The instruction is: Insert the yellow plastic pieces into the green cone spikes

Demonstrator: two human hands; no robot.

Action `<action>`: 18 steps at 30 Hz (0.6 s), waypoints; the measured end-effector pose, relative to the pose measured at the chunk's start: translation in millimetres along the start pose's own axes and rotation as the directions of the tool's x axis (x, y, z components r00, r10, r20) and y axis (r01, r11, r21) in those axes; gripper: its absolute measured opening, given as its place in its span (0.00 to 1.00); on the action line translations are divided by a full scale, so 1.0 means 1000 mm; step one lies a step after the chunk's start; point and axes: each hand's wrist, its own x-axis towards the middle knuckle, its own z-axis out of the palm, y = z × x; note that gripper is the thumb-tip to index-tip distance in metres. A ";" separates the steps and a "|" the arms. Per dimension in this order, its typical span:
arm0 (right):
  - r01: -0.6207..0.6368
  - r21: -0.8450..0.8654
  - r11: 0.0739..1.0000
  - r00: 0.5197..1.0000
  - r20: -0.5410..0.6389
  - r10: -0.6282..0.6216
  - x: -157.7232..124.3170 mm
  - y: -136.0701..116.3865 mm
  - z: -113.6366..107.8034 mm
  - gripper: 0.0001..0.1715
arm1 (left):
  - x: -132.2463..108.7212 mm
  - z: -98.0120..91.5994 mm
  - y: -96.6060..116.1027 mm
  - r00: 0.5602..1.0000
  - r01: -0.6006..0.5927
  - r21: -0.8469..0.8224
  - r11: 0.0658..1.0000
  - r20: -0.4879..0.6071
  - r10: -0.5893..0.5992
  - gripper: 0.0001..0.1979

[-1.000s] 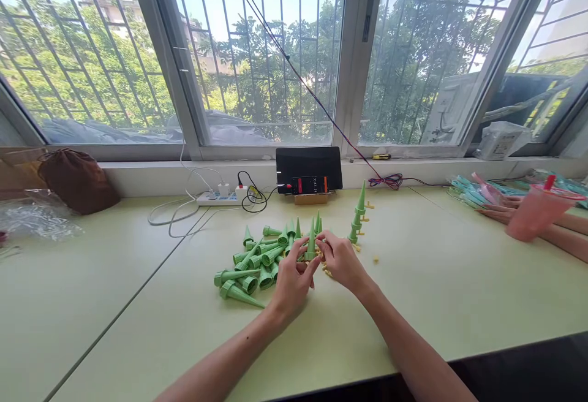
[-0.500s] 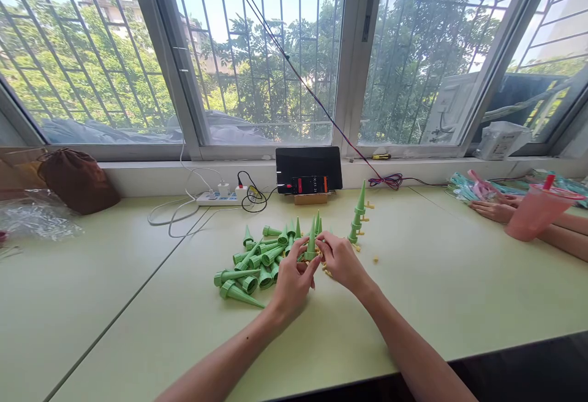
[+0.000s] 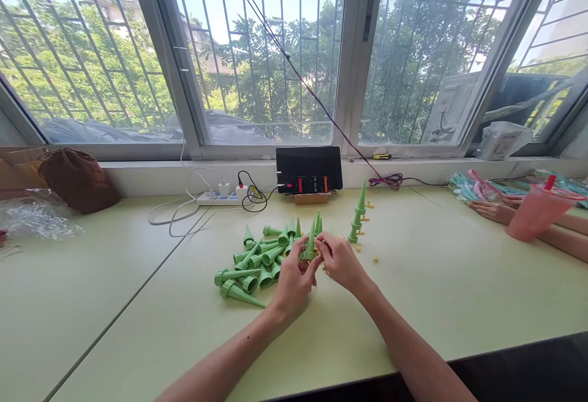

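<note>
My left hand (image 3: 294, 279) grips a green cone (image 3: 310, 244) by its wide base, the tip pointing up. Against the right side of that cone are the pinched fingertips of my right hand (image 3: 337, 258); whatever they hold is too small to make out. Left of my hands lies a heap of green cones (image 3: 257, 261), some showing their open ends. Small yellow pieces lie partly hidden behind my hands, and a single yellow piece (image 3: 375, 260) sits to the right. A stack of green cones (image 3: 357, 215) with yellow pieces sticking out stands behind my right hand.
At the back are a phone (image 3: 310, 185) before a black tablet (image 3: 331, 160) and a power strip (image 3: 209, 198) with cables. A brown bag (image 3: 78, 180) sits far left. At right, a pink cup (image 3: 542, 212) stands by another person's hands (image 3: 493, 211).
The held cone and my left hand have shifted very slightly. My right hand stays at the cone's side, and the heap and the stack look the same.
</note>
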 end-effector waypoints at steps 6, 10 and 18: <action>0.027 -0.002 1.000 0.998 -0.049 -0.027 0.000 -0.005 -0.001 0.15 | -0.001 0.002 0.002 0.999 -0.006 -0.015 1.000 -0.041 0.005 0.29; 0.036 -0.001 0.999 0.997 -0.067 -0.036 0.001 -0.008 -0.002 0.14 | 0.001 -0.001 0.004 0.996 -0.008 0.000 1.000 -0.092 0.008 0.30; 0.071 0.050 0.996 0.993 -0.093 -0.066 0.000 -0.006 -0.001 0.09 | 0.003 -0.005 0.005 0.989 -0.011 0.008 1.000 -0.150 0.012 0.31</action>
